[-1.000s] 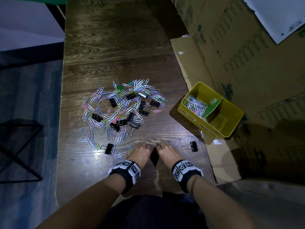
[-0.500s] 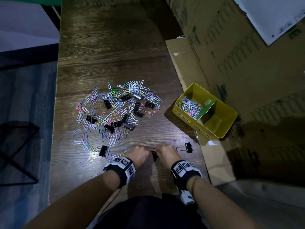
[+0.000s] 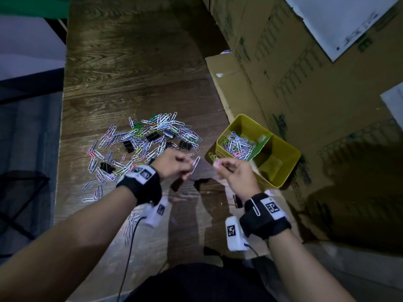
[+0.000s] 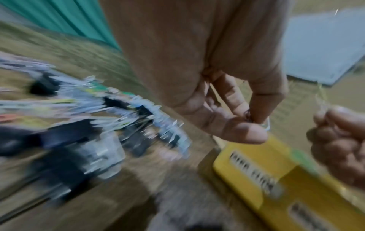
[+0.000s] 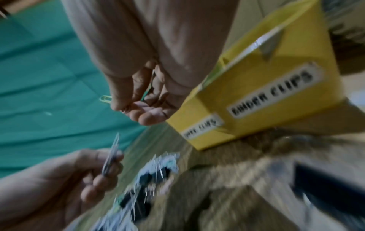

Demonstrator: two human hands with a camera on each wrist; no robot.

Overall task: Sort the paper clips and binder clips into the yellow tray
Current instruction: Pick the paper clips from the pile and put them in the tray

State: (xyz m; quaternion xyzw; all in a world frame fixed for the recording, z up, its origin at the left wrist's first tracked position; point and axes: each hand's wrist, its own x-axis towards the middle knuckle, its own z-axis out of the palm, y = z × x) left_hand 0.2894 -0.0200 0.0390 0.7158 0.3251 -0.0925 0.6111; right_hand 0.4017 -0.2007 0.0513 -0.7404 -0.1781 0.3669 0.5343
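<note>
A heap of coloured paper clips (image 3: pixel 139 144) mixed with black binder clips (image 3: pixel 128 146) lies on the wooden floor. To its right stands the yellow tray (image 3: pixel 290 158), split by a green divider (image 3: pixel 260 144); its left compartment holds paper clips. Both hands are raised above the floor, just left of the tray. My left hand (image 3: pixel 187 168) pinches a pale paper clip (image 3: pixel 195 164), seen also in the right wrist view (image 5: pixel 111 156). My right hand (image 3: pixel 219 167) holds a few paper clips (image 3: pixel 214 161), a green one (image 5: pixel 105 98) sticking out.
Flattened cardboard (image 3: pixel 305 83) lies under and behind the tray, at the right. One binder clip (image 3: pixel 238 201) rests on the floor under my right wrist, and loose paper clips (image 3: pixel 130 225) lie under my left forearm. A blue mat (image 3: pixel 26 149) borders the floor on the left.
Both hands rose from the floor near my knees, each with paper clips, and moved forward and right towards the tray.
</note>
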